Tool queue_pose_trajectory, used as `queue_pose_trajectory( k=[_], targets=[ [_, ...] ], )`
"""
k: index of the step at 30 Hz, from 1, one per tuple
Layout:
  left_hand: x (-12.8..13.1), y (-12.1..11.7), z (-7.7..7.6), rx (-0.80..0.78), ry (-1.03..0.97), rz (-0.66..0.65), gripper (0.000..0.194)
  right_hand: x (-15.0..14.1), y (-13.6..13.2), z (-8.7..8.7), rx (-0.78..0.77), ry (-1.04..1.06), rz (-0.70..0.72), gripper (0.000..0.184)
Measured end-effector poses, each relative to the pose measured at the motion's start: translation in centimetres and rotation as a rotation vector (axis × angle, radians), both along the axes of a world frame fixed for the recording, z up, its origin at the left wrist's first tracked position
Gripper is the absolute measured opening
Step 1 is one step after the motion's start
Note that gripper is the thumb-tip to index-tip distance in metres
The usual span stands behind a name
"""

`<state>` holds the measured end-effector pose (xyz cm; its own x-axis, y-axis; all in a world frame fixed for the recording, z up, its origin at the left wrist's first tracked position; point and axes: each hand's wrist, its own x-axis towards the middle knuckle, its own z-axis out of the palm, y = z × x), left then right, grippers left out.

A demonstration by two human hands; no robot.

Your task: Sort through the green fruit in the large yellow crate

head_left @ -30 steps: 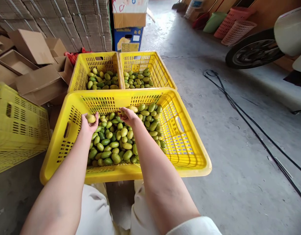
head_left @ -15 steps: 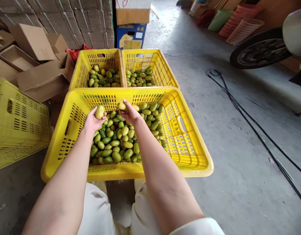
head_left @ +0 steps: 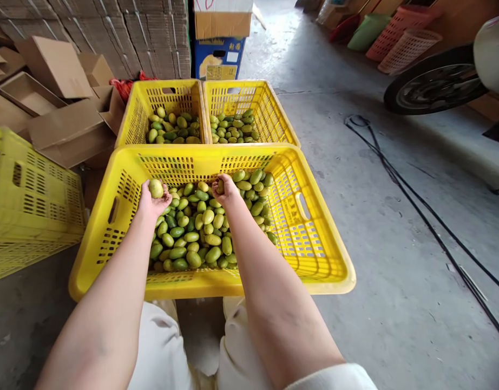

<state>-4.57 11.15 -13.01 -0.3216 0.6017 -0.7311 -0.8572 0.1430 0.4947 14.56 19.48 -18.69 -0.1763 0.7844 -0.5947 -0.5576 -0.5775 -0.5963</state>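
Note:
My left hand (head_left: 154, 199) is curled around a yellow-green mango (head_left: 156, 188), held up above the left part of the large yellow crate (head_left: 211, 290). Over the back middle of the same crate, my right hand (head_left: 225, 190) is closed on another mango (head_left: 220, 187), mostly hidden by the fingers. Beneath both hands lie many loose green and yellowish mangoes (head_left: 191, 238), heaped toward the left and middle of the crate.
Two smaller yellow crates, a left one (head_left: 130, 111) and a right one (head_left: 280, 116), stand behind with mangoes inside. Another yellow crate (head_left: 38, 200) is at left, near open cardboard boxes (head_left: 66, 130). Black cable (head_left: 412, 200) crosses the floor at right, below a vehicle's wheel (head_left: 432, 84).
My right hand has moved right and slightly down, its fingers now wrapping the mango more. My left hand has shifted a little left with its mango.

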Motion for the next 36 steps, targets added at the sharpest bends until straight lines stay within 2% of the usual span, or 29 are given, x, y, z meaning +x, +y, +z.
queue_pose_trajectory(
  k=[3,6,9,10,12,15,17,19,21,23,25,28,33,36],
  targets=[
    [-0.1,-0.1,0.2,-0.025,-0.057,0.039,0.027,0.6,0.0,-1.0,-0.162,-0.051,-0.115,0.027],
    [-0.4,-0.1,0.0,-0.066,-0.078,0.062,0.016,1.2,0.0,-0.9,-0.193,-0.061,-0.206,0.022],
    [-0.8,-0.2,-0.7,-0.174,-0.07,0.069,0.013,1.4,-0.1,-0.1,-0.043,0.054,-0.309,0.005],
    [-0.9,-0.3,-0.9,-0.211,-0.076,0.07,0.013,1.4,-0.1,0.3,0.028,0.12,-0.341,0.005],
    [-1.2,-0.3,-1.3,-0.258,-0.094,0.069,0.012,1.3,-0.2,1.2,0.166,0.23,-0.351,0.021],
    [-1.4,-0.3,-1.6,-0.27,-0.115,0.062,0.011,1.3,0.3,2.9,0.343,0.286,-0.257,0.037],
    [-1.3,-0.3,-1.5,-0.27,-0.128,0.062,0.011,1.4,1.7,4.0,0.407,0.315,-0.242,0.038],
    [-1.1,-0.3,-1.5,-0.269,-0.142,0.063,0.01,1.4,4.2,4.9,0.405,0.354,-0.272,0.031],
    [-0.7,-0.4,-1.5,-0.265,-0.153,0.061,0.01,1.3,7.5,5.8,0.365,0.338,-0.292,0.02],
    [-0.3,-0.4,-1.6,-0.268,-0.159,0.059,0.01,1.1,10.8,6.4,0.228,0.225,-0.394,0.007],
    [-0.2,-0.4,-1.9,-0.272,-0.159,0.057,0.011,1.2,13.2,6.7,0.13,0.153,-0.451,0.015],
    [-0.4,-0.5,-2.4,-0.274,-0.154,0.06,0.011,2.0,14.8,6.2,0.095,0.133,-0.448,0.025],
    [-1.5,-1.0,-3.2,-0.265,-0.147,0.098,0.013,4.3,14.8,4.4,0.178,0.055,-0.338,0.066],
    [-1.8,-0.9,-3.3,-0.241,-0.143,0.138,0.014,4.9,14.6,3.5,0.191,0.087,-0.317,0.075]
  ],
)
